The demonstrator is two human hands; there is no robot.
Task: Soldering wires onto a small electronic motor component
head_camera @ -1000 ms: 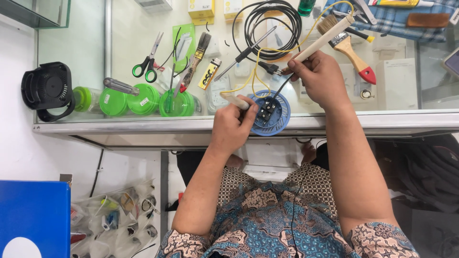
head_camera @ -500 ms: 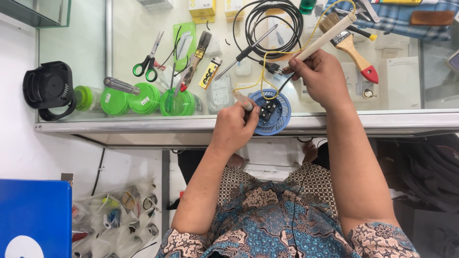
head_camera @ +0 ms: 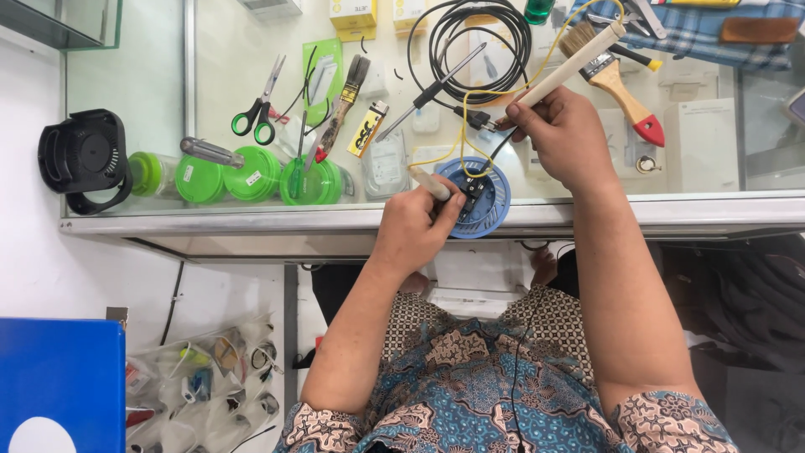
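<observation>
A round blue fan (head_camera: 487, 198) lies at the front edge of a glass counter (head_camera: 251, 220). My left hand (head_camera: 417, 224) rests on its left side and grips a thin pale stick (head_camera: 428, 182) against it. My right hand (head_camera: 567, 134) is above and right of the fan, shut on a tool with a long pale wooden handle (head_camera: 575, 64) that points up and right. Yellow and black wires (head_camera: 470, 126) run from the fan's middle up past my right hand.
A black cable coil (head_camera: 470, 42) lies behind the fan. Green-handled scissors (head_camera: 261, 109), screwdrivers, green round tubs (head_camera: 251, 174) and a black fan (head_camera: 84, 158) sit to the left. A red-tipped paintbrush (head_camera: 620, 84) lies right. A blue box (head_camera: 59, 377) stands below left.
My left hand has shifted slightly left on the blue fan and the pale stick now shows above it. My right hand has stayed in place with its tool.
</observation>
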